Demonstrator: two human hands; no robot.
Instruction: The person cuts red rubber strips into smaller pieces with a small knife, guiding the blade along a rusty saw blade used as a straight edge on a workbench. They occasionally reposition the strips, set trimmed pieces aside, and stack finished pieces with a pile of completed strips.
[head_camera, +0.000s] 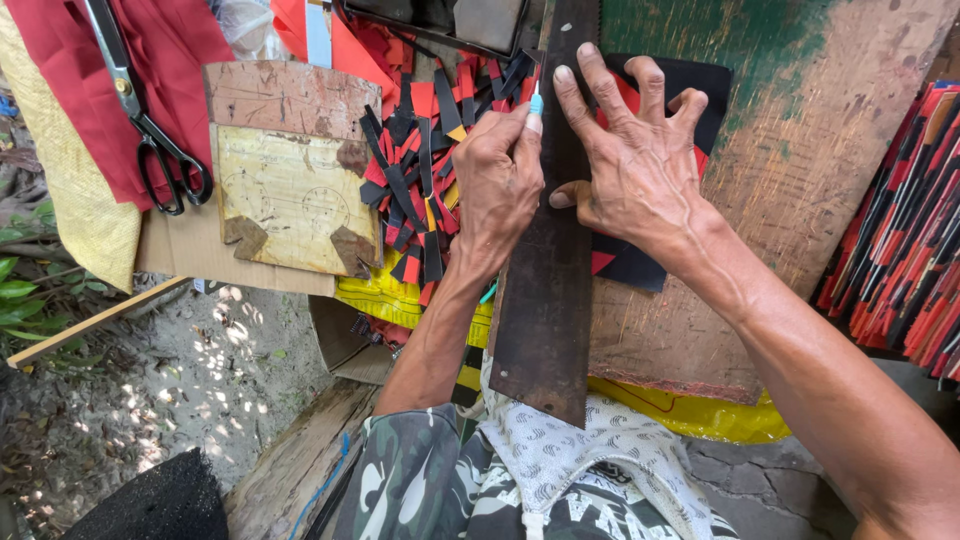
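Note:
My left hand (498, 185) is closed around a small light-blue cutter (536, 103), its tip against the left edge of a long dark metal straightedge (545, 290). My right hand (630, 150) lies flat with fingers spread, pressing on the straightedge and on a black and red sheet (700, 85) under it. The sheet rests on a worn wooden board (800, 170) with green paint. Left of the straightedge lies a heap of several cut black, red and orange strips (420, 170).
Black-handled scissors (150, 130) lie on red cloth (60, 60) at the upper left. A worn cardboard template (290, 200) sits beside the strips. Stacked red and black strips (900, 250) fill the right edge. Yellow plastic (700, 415) hangs below the board; sandy ground (180, 380) lower left.

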